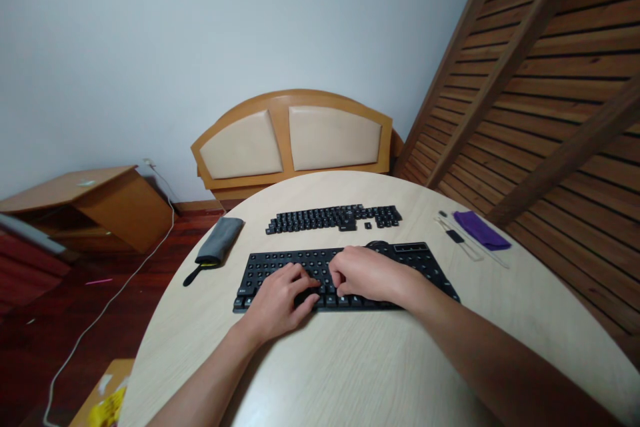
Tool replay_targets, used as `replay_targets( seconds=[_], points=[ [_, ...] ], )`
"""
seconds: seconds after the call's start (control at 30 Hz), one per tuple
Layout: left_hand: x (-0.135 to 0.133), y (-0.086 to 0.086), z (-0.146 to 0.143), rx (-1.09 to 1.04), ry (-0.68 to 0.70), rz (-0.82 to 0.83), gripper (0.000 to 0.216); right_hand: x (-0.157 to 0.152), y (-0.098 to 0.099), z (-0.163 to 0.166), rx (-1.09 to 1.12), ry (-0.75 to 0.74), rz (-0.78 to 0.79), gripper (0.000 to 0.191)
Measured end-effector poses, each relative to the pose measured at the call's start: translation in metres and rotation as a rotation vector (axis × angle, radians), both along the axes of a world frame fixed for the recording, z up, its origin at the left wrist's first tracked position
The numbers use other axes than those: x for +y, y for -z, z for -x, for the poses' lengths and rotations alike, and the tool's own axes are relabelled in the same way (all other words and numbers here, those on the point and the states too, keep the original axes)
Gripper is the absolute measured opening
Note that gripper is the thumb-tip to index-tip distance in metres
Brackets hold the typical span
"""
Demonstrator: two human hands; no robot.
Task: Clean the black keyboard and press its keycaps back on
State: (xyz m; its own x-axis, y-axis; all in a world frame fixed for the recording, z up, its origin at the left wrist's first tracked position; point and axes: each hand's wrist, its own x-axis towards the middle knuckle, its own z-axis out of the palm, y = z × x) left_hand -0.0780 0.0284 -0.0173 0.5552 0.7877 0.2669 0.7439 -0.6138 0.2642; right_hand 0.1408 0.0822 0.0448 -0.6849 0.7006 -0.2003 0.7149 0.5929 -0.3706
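Note:
A black keyboard point(293, 257) lies across the table in front of me, with many of its keycaps off and some still fitted along the near edge. My left hand point(285, 297) rests on its left-middle part; the index finger and thumb are stretched out and apart near the bottom rows. Just to the right, my right hand point(363, 273) is closed like a fist over the middle of the keyboard, knuckles up and fingertips down at the keys. Whatever those fingers pinch or press is hidden. Behind the keyboard, loose black keycaps point(315, 217) are laid out in rows.
On the round table point(340, 367), a grey pouch point(221, 240) with a black strap lies at the left. A purple cloth point(481, 230) and a thin wire tool with a black grip point(455, 236) lie at the right. Beyond stands a wooden headboard point(286, 140).

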Motion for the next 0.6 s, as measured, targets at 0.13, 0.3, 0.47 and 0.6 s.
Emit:
replay_targets(
  seconds=[0.13,0.3,0.47,0.6],
  points=[
    [0.000,0.000,0.000,-0.002,-0.002,-0.005,0.020,-0.002,0.000,0.002,-0.007,0.000,-0.011,0.009],
    [0.000,0.001,0.001,-0.011,0.005,-0.004,0.020,-0.001,-0.002,0.001,-0.005,-0.001,0.020,0.012],
    [0.000,0.002,0.001,-0.009,0.004,-0.001,0.020,0.003,0.000,-0.006,0.028,-0.013,0.036,0.020],
    [0.000,0.002,0.000,-0.010,0.003,-0.011,0.020,0.007,0.002,-0.009,0.036,0.012,0.055,0.017]
  ],
)
